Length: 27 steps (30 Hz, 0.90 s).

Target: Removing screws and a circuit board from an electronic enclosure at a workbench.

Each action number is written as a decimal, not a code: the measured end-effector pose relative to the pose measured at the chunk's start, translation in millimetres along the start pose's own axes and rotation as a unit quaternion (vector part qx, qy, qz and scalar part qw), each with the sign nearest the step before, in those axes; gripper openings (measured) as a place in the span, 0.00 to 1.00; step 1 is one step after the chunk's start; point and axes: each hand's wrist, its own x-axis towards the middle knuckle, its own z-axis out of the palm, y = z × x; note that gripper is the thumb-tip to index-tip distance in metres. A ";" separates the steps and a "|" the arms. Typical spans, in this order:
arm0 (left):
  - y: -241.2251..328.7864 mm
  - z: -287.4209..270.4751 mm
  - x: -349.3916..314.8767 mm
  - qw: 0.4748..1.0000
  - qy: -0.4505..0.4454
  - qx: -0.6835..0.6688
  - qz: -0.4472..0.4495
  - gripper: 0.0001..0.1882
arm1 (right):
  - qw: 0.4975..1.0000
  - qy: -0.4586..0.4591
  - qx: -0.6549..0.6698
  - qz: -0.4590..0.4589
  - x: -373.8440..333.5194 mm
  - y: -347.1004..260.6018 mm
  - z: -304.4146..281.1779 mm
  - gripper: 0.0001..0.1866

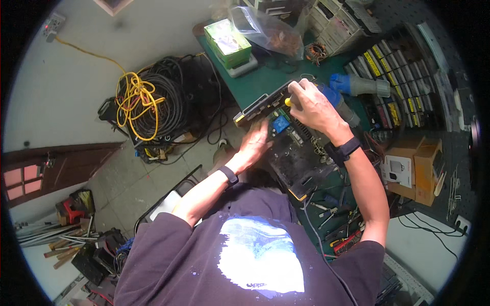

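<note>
An opened black electronic unit (298, 166) lies on the green bench in front of me. Its circuit board carries a blue block-shaped part (280, 124), and an upright black panel (268, 103) with a bar handle stands at its far end. My right hand (312, 107) is closed at the panel's right side, around a yellow-ended tool (288, 102) whose remaining length is hidden. Beside the panel's lower left, my left hand (255, 138) has its fingers stretched out against the unit's edge. It appears to hold nothing; the fingertips are partly hidden.
A green box (228, 43) and a clear plastic bag (268, 30) stand at the far side. Large blue plugs (357, 84) and parts drawers (403, 76) are on the right, above a cardboard box (411, 171). Loose tools (332, 211) lie nearer. Coiled cables (153, 99) sit left.
</note>
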 end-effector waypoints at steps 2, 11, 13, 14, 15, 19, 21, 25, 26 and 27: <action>0.7 3.5 3.5 1.000 0.000 0.003 0.019 0.47 | 0.999 0.017 -0.034 0.037 -4.2 2.9 6.9 0.16; 6.9 8.4 13.2 0.999 -0.022 0.010 -0.022 0.48 | 0.993 0.000 -0.053 0.104 -6.4 4.0 11.5 0.16; 3.3 12.2 13.2 1.000 0.003 0.025 -0.001 0.48 | 0.998 0.018 -0.021 0.051 -7.2 6.2 7.3 0.16; 1.5 13.8 13.0 1.000 0.004 0.026 0.000 0.48 | 0.999 0.036 0.012 -0.003 -7.3 6.2 4.7 0.16; 0.1 15.1 12.8 1.000 -0.001 0.027 -0.011 0.49 | 0.999 0.037 0.012 -0.005 -6.9 1.4 3.1 0.16; -2.0 16.0 14.0 1.000 -0.005 0.027 -0.010 0.49 | 0.996 0.027 -0.046 0.070 -8.5 -3.7 6.4 0.16; 3.1 12.8 14.5 0.999 -0.013 0.023 -0.021 0.49 | 0.997 0.045 -0.052 0.038 -7.7 3.0 9.8 0.16; 7.4 10.5 17.9 0.997 -0.035 0.018 -0.069 0.48 | 0.996 0.079 -0.004 -0.033 -6.2 2.9 5.7 0.16; 7.1 10.3 18.7 0.997 -0.034 0.018 -0.068 0.48 | 0.997 0.078 -0.002 0.011 -7.4 1.2 9.3 0.16; 7.5 9.4 18.9 0.997 -0.032 0.017 -0.067 0.48 | 0.996 0.077 0.001 0.055 -8.7 1.1 13.2 0.16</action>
